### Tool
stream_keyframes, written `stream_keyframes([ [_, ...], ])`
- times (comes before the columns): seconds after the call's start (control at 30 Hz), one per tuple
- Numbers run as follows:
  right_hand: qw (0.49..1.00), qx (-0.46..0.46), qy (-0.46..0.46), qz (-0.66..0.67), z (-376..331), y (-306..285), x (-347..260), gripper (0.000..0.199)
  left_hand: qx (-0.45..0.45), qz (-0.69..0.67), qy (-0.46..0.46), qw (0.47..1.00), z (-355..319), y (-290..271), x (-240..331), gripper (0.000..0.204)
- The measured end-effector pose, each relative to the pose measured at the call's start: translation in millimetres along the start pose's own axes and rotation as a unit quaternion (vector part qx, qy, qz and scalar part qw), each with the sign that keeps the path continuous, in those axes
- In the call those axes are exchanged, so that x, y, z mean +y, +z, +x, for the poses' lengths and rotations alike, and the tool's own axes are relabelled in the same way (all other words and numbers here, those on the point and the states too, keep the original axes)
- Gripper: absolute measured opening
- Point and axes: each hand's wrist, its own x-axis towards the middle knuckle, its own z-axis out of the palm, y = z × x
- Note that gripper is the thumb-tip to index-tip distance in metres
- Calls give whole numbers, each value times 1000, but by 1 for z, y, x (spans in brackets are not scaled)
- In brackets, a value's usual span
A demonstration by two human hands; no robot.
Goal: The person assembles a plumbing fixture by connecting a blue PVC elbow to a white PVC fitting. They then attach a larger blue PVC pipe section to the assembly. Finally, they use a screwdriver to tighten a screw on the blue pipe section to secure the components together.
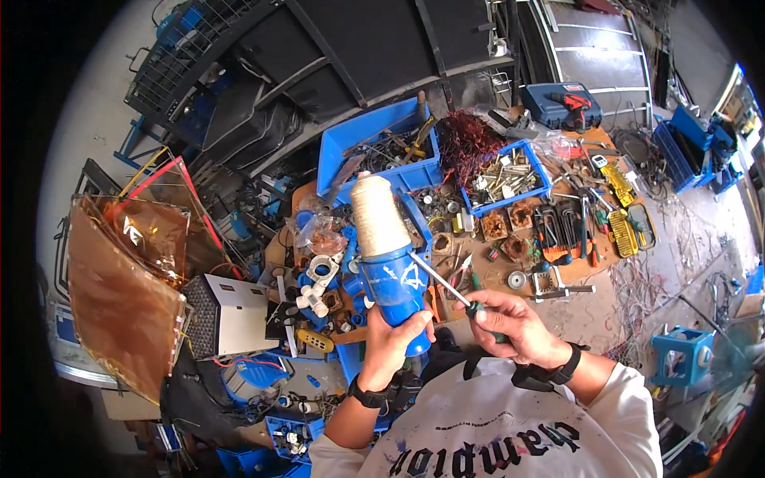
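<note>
Along the far side of the cluttered table (496, 288) sits a blue bin (413, 174), with a smaller tray (514, 201) of metal parts (508, 173) nearby. In front of these, a blue machine (394, 279) topped by a cone of thread (376, 217) is clasped in the left hand (390, 342); the right hand (518, 331) grasps a screwdriver (445, 282), tip at the machine's upper edge.

Left hand (390, 344): fingers mostly hidden behind blue cylinder (392, 288)
Screwdriver (441, 279): handle partly covered by right hand (522, 327)
Shirt (510, 402), five o'clock: cut off by lower edge
Fan-like shape (735, 350), four o'clock: blurred
</note>
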Motion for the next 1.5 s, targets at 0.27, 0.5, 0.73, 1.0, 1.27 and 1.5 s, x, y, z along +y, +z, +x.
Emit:
stream_keyframes([
  [0.27,980,77,-85,-161,-17,22,-38,30,-58,27,-31,997,-14,21,-1,28],
  [0.5,877,102,-92,-461,-44,17,-53,30,-14,139,19,990,-14,9,7,37],
  [0.73,824,108,-31,-555,-57,34,-85,28,36,283,201,937,-7,7,5,47],
  [1.0,792,94,-71,-599,-60,39,-85,30,58,305,242,919,-9,9,7,50],
  [1.27,774,85,-66,-624,-54,47,-87,29,109,340,232,905,-10,6,2,61],
  [1.5,787,55,-55,-612,-52,49,-85,29,168,410,257,859,-6,6,4,68],
])
